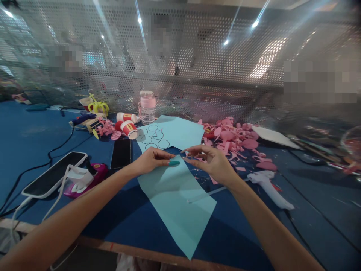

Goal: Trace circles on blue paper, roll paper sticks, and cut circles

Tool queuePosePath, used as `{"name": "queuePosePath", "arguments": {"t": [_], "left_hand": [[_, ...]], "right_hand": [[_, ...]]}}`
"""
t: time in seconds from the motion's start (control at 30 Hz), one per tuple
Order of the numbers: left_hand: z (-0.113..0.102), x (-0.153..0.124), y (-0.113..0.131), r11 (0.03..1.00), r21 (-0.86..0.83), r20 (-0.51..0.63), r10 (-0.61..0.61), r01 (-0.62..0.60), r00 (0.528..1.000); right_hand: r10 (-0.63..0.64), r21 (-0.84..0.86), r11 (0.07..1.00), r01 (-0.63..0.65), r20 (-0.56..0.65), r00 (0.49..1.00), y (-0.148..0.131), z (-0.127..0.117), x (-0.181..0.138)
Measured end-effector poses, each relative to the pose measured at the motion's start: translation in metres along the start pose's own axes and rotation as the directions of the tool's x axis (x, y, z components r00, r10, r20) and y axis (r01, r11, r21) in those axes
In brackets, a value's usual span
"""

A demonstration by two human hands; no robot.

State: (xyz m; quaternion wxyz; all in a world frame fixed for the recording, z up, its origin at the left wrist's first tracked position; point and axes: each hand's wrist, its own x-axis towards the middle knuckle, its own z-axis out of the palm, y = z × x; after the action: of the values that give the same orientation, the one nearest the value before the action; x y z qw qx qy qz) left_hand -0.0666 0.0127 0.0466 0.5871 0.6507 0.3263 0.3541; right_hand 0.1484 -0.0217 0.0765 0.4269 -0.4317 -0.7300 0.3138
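Note:
A light blue sheet of paper (175, 195) is held up at its far corner, slanting down toward the table's front edge. My left hand (153, 160) pinches that corner, its long green thumbnail lying across the paper. Close to the same corner, my right hand (210, 160) has its fingers curved and its thumb apart from the index finger; I see nothing held between them. Beyond both hands lies another light blue sheet (183, 131), with several black circles drawn on its left part.
Pink cut scraps (228, 135) are heaped behind my right hand. A white glue gun (270, 188) lies right. At left are a black phone (121, 153), a white-edged device (56, 175), a charger (80, 177) and cables. Paper cups (129, 129) and a bottle (147, 107) stand farther back.

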Motion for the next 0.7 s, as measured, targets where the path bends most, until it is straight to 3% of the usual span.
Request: {"name": "queuePosePath", "arguments": {"t": [0.7], "left_hand": [[0.0007, -0.0004, 0.0034, 0.997, 0.044, 0.007, 0.067, -0.067, 0.998]], "right_hand": [[-0.058, 0.055, 0.997, 0.056, 0.032, 0.998, 0.0049, -0.0006, 0.0003]]}}
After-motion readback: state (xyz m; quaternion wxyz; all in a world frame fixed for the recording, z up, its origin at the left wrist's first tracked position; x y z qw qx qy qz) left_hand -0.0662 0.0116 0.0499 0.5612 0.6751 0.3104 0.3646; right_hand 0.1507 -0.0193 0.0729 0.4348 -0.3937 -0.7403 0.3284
